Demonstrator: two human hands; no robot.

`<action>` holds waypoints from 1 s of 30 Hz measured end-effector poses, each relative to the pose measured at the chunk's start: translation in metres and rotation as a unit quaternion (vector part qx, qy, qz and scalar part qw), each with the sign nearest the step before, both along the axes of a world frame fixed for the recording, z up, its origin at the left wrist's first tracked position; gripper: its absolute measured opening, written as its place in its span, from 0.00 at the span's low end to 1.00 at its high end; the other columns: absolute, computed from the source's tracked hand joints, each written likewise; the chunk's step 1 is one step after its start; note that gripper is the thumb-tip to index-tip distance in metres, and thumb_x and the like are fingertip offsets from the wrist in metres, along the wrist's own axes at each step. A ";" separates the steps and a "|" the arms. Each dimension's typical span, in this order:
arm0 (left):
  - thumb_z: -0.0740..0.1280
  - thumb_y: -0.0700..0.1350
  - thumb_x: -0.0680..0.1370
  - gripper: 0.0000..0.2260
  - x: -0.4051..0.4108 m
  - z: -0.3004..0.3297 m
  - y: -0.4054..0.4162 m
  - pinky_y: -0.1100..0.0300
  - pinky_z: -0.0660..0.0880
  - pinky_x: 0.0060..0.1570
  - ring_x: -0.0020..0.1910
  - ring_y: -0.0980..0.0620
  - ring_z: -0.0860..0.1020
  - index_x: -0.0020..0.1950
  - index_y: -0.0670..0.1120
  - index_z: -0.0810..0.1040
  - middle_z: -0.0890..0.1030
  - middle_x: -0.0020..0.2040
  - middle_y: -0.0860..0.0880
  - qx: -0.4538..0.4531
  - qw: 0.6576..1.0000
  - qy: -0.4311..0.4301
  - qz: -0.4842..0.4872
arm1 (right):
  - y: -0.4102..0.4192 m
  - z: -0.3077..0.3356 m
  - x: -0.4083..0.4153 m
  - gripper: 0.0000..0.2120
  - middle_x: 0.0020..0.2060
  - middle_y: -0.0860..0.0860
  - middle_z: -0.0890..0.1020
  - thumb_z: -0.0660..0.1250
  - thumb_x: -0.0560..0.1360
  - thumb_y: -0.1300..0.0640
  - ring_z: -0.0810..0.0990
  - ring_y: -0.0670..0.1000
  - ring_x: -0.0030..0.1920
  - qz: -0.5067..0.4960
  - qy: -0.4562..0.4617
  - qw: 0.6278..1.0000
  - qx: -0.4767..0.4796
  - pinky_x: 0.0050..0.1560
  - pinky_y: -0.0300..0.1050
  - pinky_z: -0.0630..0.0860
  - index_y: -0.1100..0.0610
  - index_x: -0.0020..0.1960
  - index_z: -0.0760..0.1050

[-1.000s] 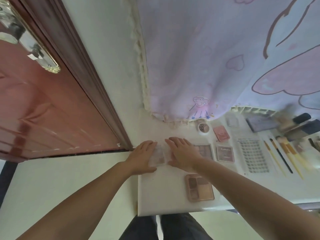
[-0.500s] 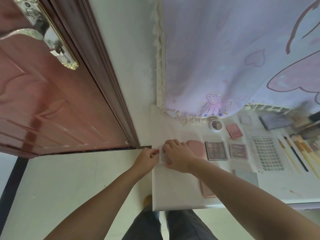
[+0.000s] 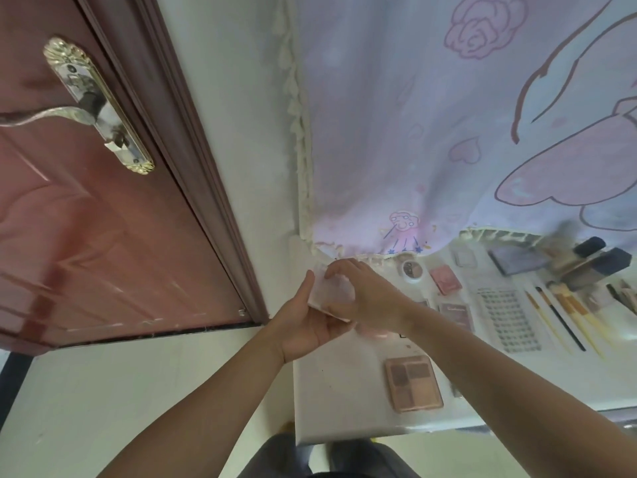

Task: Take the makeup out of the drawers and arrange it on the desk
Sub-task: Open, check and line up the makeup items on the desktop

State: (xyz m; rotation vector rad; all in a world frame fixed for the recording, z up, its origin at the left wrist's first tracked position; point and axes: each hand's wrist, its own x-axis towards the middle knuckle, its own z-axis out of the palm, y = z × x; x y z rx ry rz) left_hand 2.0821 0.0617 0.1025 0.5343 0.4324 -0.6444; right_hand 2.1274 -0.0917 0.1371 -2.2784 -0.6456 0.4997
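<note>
Both hands on one small clear flat plastic compact (image 3: 331, 294), held above the white desk's (image 3: 337, 401) left end: left hand (image 3: 306, 326) cradles it underneath, right hand (image 3: 365, 294) fingers curled over its top. Pink four-pan eyeshadow palette (image 3: 413, 382) lies nearby.

We take the four-pan palette (image 3: 413, 382) as our landmark. Left of it the desk (image 3: 331, 401) lies bare to its left edge, and we see open surface in front of it too. Behind it, our left hand (image 3: 306, 326) and right hand (image 3: 365, 294) fill the air over the desk, both gripping a pale compact (image 3: 329, 293). Right of the palette, a lash tray (image 3: 505, 319) and a row of brushes (image 3: 558, 317) lie close together, with narrow gaps. Beyond the hands the hanging cloth (image 3: 448, 132) closes off the back.
</note>
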 end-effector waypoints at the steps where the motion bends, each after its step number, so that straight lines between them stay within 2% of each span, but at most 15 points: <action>1: 0.61 0.61 0.75 0.27 -0.001 -0.001 0.001 0.48 0.77 0.53 0.47 0.45 0.80 0.63 0.42 0.77 0.80 0.53 0.41 -0.018 1.000 0.009 0.003 | -0.002 0.002 0.003 0.19 0.59 0.45 0.74 0.71 0.68 0.49 0.70 0.46 0.61 -0.004 0.030 1.000 0.007 0.59 0.41 0.67 0.43 0.57 0.69; 5: 0.65 0.58 0.75 0.25 -0.003 -0.009 0.012 0.46 0.75 0.58 0.54 0.38 0.77 0.62 0.40 0.78 0.78 0.57 0.37 -0.056 0.998 0.033 -0.011 | -0.003 0.013 0.025 0.10 0.52 0.40 0.79 0.70 0.73 0.50 0.77 0.40 0.57 0.002 0.141 0.989 0.034 0.57 0.34 0.72 0.40 0.52 0.74; 7: 0.65 0.58 0.75 0.25 -0.004 -0.015 0.016 0.45 0.74 0.58 0.56 0.37 0.76 0.64 0.40 0.77 0.76 0.60 0.35 -0.058 0.997 0.046 -0.008 | -0.003 0.019 0.041 0.05 0.51 0.44 0.83 0.66 0.76 0.50 0.81 0.43 0.53 -0.004 0.209 0.976 0.067 0.56 0.39 0.76 0.45 0.51 0.78; 10: 0.58 0.58 0.79 0.26 -0.001 -0.025 0.019 0.43 0.73 0.60 0.59 0.36 0.76 0.67 0.40 0.73 0.74 0.64 0.34 -0.027 0.998 0.049 -0.006 | 0.001 0.020 0.070 0.09 0.49 0.51 0.84 0.60 0.79 0.56 0.84 0.48 0.49 -0.042 0.237 0.968 0.066 0.50 0.42 0.80 0.53 0.50 0.80; 13: 0.57 0.51 0.81 0.19 0.014 -0.033 0.017 0.45 0.77 0.52 0.54 0.40 0.80 0.64 0.40 0.75 0.79 0.58 0.37 0.045 0.996 0.068 0.040 | 0.016 0.012 0.097 0.10 0.44 0.51 0.84 0.59 0.79 0.60 0.84 0.47 0.43 -0.058 0.214 0.975 0.018 0.40 0.37 0.78 0.55 0.48 0.79; 16: 0.60 0.42 0.81 0.12 0.038 -0.043 0.020 0.54 0.76 0.52 0.50 0.46 0.80 0.61 0.40 0.77 0.81 0.56 0.41 0.168 0.978 0.070 0.103 | 0.037 -0.003 0.123 0.10 0.43 0.50 0.83 0.59 0.80 0.59 0.82 0.47 0.43 -0.051 0.195 0.979 -0.018 0.42 0.38 0.78 0.57 0.50 0.79; 18: 0.61 0.40 0.80 0.10 0.051 -0.050 0.023 0.57 0.75 0.54 0.51 0.49 0.79 0.58 0.42 0.79 0.81 0.56 0.42 0.263 0.956 0.062 0.114 | 0.050 -0.015 0.135 0.10 0.42 0.49 0.82 0.59 0.80 0.58 0.81 0.47 0.42 -0.065 0.188 0.980 -0.018 0.41 0.36 0.77 0.57 0.51 0.79; 21: 0.61 0.41 0.80 0.10 0.064 -0.061 0.026 0.64 0.74 0.45 0.44 0.54 0.78 0.59 0.44 0.78 0.81 0.47 0.49 0.402 0.909 0.056 0.092 | 0.062 -0.028 0.145 0.08 0.40 0.50 0.81 0.62 0.79 0.58 0.79 0.46 0.36 -0.090 0.167 0.982 0.007 0.29 0.26 0.69 0.57 0.48 0.79; 23: 0.62 0.41 0.80 0.11 0.068 -0.070 0.029 0.64 0.72 0.41 0.41 0.53 0.74 0.60 0.45 0.78 0.79 0.45 0.49 0.439 0.894 0.050 0.077 | 0.065 -0.034 0.148 0.06 0.38 0.49 0.81 0.63 0.77 0.57 0.80 0.48 0.36 -0.098 0.149 0.984 0.014 0.26 0.25 0.67 0.56 0.46 0.79; 25: 0.63 0.40 0.79 0.11 0.070 -0.075 0.031 0.63 0.72 0.43 0.44 0.51 0.75 0.60 0.44 0.79 0.81 0.47 0.47 0.435 0.896 0.045 0.073 | 0.066 -0.040 0.149 0.05 0.37 0.48 0.81 0.65 0.76 0.56 0.81 0.50 0.38 -0.102 0.138 0.985 0.014 0.29 0.26 0.70 0.55 0.45 0.80; 27: 0.63 0.36 0.78 0.11 0.070 -0.078 0.032 0.61 0.74 0.44 0.45 0.50 0.78 0.58 0.42 0.80 0.82 0.49 0.44 0.428 0.898 0.046 0.093 | 0.067 -0.045 0.149 0.07 0.42 0.51 0.83 0.67 0.76 0.54 0.82 0.51 0.43 -0.099 0.114 0.989 0.000 0.42 0.33 0.75 0.56 0.47 0.81; 28: 0.63 0.35 0.77 0.10 0.070 -0.080 0.032 0.61 0.74 0.42 0.43 0.50 0.77 0.56 0.42 0.80 0.82 0.47 0.43 0.434 0.893 0.051 0.106 | 0.068 -0.047 0.149 0.08 0.45 0.51 0.84 0.66 0.76 0.53 0.81 0.51 0.46 -0.099 0.099 0.990 -0.010 0.47 0.37 0.74 0.57 0.49 0.81; 30: 0.64 0.35 0.77 0.09 0.072 -0.082 0.033 0.60 0.74 0.40 0.37 0.50 0.75 0.55 0.41 0.79 0.80 0.42 0.44 0.459 0.879 0.059 0.116 | 0.070 -0.050 0.146 0.10 0.48 0.52 0.84 0.66 0.76 0.54 0.80 0.51 0.50 -0.112 0.077 0.991 -0.016 0.51 0.38 0.73 0.58 0.51 0.82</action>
